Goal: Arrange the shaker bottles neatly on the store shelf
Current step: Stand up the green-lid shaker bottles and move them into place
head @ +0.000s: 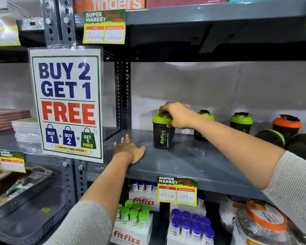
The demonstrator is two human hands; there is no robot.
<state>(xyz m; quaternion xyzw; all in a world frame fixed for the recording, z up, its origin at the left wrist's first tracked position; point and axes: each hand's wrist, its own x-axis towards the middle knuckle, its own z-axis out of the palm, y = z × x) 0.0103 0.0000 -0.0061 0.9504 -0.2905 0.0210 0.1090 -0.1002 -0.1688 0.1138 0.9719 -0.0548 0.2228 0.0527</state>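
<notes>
A black shaker bottle with a green lid stands upright on the grey shelf, left of the others. My right hand grips its lid from above. My left hand lies flat on the shelf near its front left corner, holding nothing. Behind my right forearm stands a second green-lidded shaker. Further right are a third green-lidded shaker and an orange-lidded shaker, both upright. Two dark shakers lie on their sides at the far right.
A "Buy 2 Get 1 Free" sign hangs on the upright post at the left. A price tag is clipped to the shelf's front edge. Below are boxes of green-capped tubes and purple-capped tubes. The upper shelf overhangs.
</notes>
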